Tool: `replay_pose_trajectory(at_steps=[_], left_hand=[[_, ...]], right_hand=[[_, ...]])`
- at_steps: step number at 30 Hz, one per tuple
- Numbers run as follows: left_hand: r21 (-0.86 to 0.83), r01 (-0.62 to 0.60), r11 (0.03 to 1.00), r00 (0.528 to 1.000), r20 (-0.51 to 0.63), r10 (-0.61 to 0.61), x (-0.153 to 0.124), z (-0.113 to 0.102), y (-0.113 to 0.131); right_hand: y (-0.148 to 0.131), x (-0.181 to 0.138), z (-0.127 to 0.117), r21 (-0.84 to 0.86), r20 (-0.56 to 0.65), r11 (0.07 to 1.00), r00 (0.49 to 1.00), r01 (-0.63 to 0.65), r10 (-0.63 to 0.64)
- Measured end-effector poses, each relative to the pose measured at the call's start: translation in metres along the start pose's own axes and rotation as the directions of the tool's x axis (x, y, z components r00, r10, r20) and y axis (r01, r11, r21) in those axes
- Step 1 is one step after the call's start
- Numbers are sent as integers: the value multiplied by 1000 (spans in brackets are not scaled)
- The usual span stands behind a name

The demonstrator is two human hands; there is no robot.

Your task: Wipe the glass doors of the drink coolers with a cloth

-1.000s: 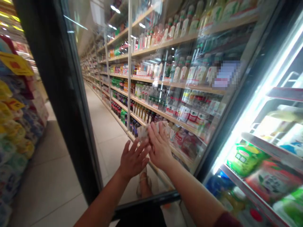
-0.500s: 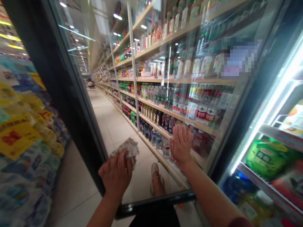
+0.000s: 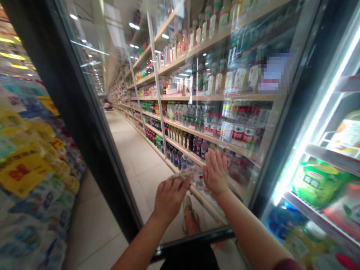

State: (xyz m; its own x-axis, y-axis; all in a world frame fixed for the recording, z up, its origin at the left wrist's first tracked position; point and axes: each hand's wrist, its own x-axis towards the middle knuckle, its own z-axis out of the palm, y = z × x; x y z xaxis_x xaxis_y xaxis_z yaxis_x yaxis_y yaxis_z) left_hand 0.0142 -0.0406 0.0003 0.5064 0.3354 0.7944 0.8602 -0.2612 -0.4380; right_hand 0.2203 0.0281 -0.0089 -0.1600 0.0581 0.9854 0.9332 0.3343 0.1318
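A glass door (image 3: 126, 150) in a black frame stands swung open in front of me. My left hand (image 3: 170, 197) presses a crumpled, patterned cloth (image 3: 182, 173) to the lower part of the pane, fingers bent over it. To its right, my right hand (image 3: 216, 173) lies against the glass with fingers stretched out and nothing in them. The cloth's far end comes close to the right fingers; whether they touch I cannot tell. Through the pane show shelves of bottles (image 3: 182, 112) and a foot on the floor.
On the right, a lit cooler holds a green package (image 3: 317, 182) and bottles on its shelves (image 3: 332, 159). Stacked packs (image 3: 28, 217) with a yellow price sign (image 3: 24, 172) stand at the left. The door's black bottom rail (image 3: 197, 240) crosses below my hands.
My left hand has slid to the right across the glass with the cloth, towards my right hand. The right hand stays at nearly the same spot. My view has shifted slightly.
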Motion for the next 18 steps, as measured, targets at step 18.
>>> replay_pose_trajectory(at_steps=[18], left_hand=[[-23,645,764,743,-214,-634,24,-20,-80]], right_hand=[[-1,-2,1,51,-10,999,1000,-8,9]])
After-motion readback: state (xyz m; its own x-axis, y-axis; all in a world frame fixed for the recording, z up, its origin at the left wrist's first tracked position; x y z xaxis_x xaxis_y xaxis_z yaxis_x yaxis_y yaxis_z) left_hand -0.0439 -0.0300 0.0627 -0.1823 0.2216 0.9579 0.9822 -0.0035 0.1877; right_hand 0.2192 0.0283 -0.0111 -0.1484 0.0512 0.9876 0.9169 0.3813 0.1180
